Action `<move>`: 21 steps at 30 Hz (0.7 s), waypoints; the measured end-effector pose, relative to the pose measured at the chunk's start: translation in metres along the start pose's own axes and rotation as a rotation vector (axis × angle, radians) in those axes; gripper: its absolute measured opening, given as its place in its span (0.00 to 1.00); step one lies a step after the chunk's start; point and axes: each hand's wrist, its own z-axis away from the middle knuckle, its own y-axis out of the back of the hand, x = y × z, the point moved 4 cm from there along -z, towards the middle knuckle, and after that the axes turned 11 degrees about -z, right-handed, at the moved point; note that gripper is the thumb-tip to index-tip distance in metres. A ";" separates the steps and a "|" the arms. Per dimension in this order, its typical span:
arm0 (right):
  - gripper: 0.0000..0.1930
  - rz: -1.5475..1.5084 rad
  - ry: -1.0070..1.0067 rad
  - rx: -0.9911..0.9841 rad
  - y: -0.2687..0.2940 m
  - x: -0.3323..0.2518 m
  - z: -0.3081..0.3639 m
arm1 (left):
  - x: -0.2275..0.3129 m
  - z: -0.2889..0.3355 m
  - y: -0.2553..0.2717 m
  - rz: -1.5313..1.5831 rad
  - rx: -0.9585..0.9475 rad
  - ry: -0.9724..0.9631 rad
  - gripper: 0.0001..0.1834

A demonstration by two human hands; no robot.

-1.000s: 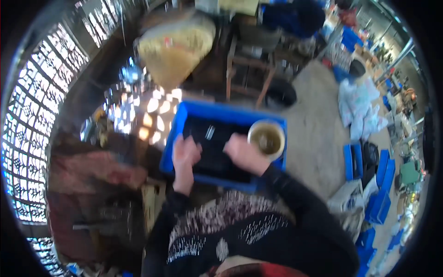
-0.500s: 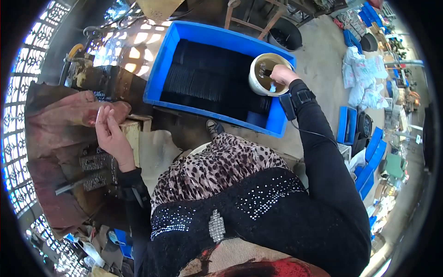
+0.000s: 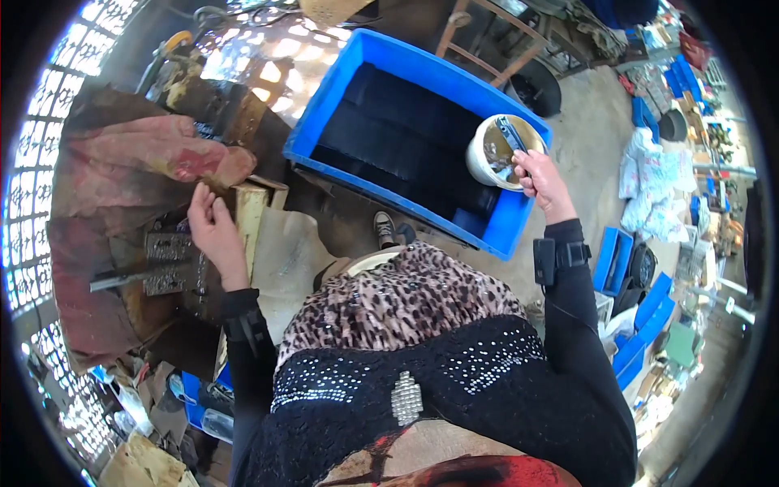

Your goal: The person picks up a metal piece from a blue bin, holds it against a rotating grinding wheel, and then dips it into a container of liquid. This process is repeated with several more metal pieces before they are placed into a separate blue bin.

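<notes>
My right hand (image 3: 542, 180) is closed on a narrow, dark flat strip (image 3: 512, 132) with lighter marks along it. The strip slants over the mouth of a round cream bucket (image 3: 480, 166), which holds murky brownish liquid. This bucket stands in the right end of a large blue crate (image 3: 389, 49), on or beside rows of tightly packed, thin black pieces (image 3: 398, 122). Off to the left, my left hand (image 3: 217, 231) is raised beside a worktop, fingers stretched out and holding nothing. Below it sit blocky metal parts (image 3: 166, 264) and a metal bar (image 3: 126, 280).
A stained reddish cloth (image 3: 154, 150) drapes the left worktop next to a wooden block (image 3: 250, 215). Beyond the crate are a black tub (image 3: 535, 91) and a wooden frame (image 3: 458, 36). White sacks (image 3: 656, 183) and blue bins (image 3: 613, 260) line the right side.
My right hand has drawn back from inside the bucket, and the dark strip now shows above the liquid. My left hand has lowered slightly. The whole view has shifted, moving the crate rightward.
</notes>
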 end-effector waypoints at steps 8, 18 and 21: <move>0.09 -0.255 0.016 -0.195 -0.129 -0.004 -0.082 | 0.000 0.009 0.002 -0.011 -0.043 0.073 0.21; 0.14 -0.396 -0.161 -0.024 -0.199 -0.021 -0.194 | 0.068 0.027 0.024 -0.345 -0.003 -0.065 0.20; 0.13 -0.413 -0.099 0.034 -0.208 0.011 -0.244 | 0.085 0.037 0.018 -0.426 -0.013 -0.113 0.19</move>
